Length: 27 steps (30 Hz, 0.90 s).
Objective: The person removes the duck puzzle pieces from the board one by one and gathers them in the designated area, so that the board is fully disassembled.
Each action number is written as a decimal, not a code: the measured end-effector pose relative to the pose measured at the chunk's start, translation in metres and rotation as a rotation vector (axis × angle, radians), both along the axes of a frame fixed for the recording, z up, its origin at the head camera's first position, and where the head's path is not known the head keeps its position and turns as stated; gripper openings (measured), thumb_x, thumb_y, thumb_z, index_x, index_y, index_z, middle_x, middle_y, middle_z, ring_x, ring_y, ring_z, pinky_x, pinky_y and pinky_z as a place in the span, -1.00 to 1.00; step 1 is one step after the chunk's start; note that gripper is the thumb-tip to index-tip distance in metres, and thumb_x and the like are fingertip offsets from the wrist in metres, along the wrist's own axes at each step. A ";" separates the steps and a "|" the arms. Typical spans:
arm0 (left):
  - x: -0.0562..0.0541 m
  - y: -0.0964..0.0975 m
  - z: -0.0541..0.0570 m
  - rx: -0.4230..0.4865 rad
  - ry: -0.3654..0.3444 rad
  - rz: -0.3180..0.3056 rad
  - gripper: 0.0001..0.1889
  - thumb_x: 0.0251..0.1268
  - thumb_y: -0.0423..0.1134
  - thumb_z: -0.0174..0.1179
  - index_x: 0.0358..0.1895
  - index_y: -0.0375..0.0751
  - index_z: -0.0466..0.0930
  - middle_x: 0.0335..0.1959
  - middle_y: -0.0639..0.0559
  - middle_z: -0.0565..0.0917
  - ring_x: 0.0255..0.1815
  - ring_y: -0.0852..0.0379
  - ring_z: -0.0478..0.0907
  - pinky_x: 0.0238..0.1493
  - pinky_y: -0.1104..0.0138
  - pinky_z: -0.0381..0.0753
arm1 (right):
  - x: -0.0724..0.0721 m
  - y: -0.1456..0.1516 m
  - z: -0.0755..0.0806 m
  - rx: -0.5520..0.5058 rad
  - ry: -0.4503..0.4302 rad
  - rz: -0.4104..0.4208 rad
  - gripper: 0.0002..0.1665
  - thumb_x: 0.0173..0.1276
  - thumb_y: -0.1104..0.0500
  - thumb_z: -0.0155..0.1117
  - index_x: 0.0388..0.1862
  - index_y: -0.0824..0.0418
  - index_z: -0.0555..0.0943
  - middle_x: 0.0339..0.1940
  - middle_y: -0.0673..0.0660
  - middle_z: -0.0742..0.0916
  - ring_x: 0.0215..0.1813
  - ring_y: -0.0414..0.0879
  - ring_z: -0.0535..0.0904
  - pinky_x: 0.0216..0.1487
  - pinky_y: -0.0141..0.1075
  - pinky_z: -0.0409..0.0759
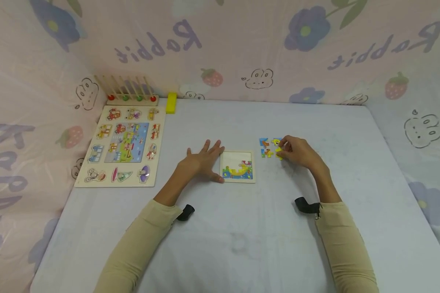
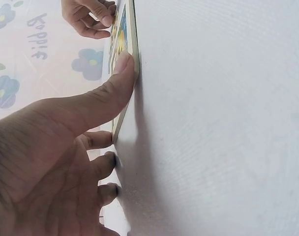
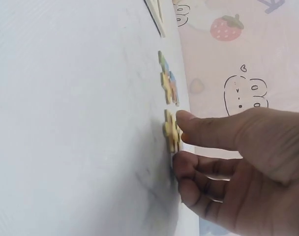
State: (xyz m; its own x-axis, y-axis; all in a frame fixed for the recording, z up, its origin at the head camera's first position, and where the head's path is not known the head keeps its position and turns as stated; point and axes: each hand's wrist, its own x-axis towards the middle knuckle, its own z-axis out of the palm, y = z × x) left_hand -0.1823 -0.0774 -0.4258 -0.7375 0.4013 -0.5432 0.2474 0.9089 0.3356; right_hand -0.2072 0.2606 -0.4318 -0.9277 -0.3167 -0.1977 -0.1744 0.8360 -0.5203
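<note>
While the partly filled puzzle tray (image 1: 232, 158) is shown from above on the worktop (image 1: 220, 252) only in the head view, the thumb of the left hand (image 1: 199, 162) is seen against its rim in the left wrist view, where the tray is cut off at the top. That hand's fingers are spread wide. Loose puzzle pieces (image 1: 265, 143) beside the tray are partly hidden by the right hand (image 1: 298, 151); its fingers are bent at them, but whether 1 is gripped cannot be told.

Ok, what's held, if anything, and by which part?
The left hand grips nothing; its thumb touches the tray at its near-left corner. The right hand is at the pieces; whether it pinches one can't be told.
</note>
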 end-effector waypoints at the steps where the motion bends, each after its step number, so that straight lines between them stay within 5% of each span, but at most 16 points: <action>1: 0.000 0.000 0.000 0.001 0.001 0.000 0.24 0.20 0.23 0.47 0.75 0.09 -0.23 0.77 0.15 -0.43 0.80 -0.04 -0.52 0.61 -0.48 -0.30 | 0.000 -0.001 0.001 0.004 -0.005 -0.001 -0.63 0.48 0.23 0.37 0.14 0.42 0.57 -0.22 0.31 0.70 -0.21 0.05 0.57 -0.18 -0.22 0.48; 7: 0.001 0.000 -0.001 0.001 0.002 -0.003 0.23 0.20 0.23 0.47 0.75 0.08 -0.23 0.77 0.14 -0.43 0.80 -0.04 -0.52 0.60 -0.48 -0.30 | 0.006 -0.013 0.010 -0.017 0.020 0.031 -0.63 0.51 0.25 0.31 0.17 0.45 0.57 -0.27 0.27 0.66 -0.26 0.03 0.52 -0.21 -0.21 0.47; 16: 0.001 0.000 -0.001 0.006 0.007 -0.006 0.23 0.21 0.23 0.47 0.75 0.07 -0.23 0.78 0.12 -0.42 0.80 -0.06 -0.51 0.60 -0.49 -0.29 | 0.025 -0.052 0.019 -0.063 0.052 0.215 -0.62 0.45 0.28 0.38 0.17 0.42 0.62 -0.07 0.26 0.74 -0.03 0.09 0.62 0.03 -0.08 0.60; 27: 0.002 0.001 0.000 -0.008 0.005 -0.004 0.23 0.21 0.24 0.46 0.75 0.09 -0.23 0.78 0.14 -0.43 0.80 -0.05 -0.52 0.60 -0.48 -0.28 | 0.037 -0.094 0.007 0.024 0.018 0.314 -0.53 0.31 0.30 0.51 0.20 0.31 0.67 -0.05 0.18 0.66 -0.05 0.01 0.56 0.06 -0.15 0.61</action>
State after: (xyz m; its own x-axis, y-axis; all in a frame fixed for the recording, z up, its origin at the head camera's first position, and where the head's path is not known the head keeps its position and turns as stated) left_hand -0.1808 -0.0768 -0.4260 -0.7387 0.4004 -0.5423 0.2532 0.9104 0.3272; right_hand -0.1701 0.1668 -0.4245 -0.7885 -0.5839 -0.1931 -0.4350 0.7515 -0.4959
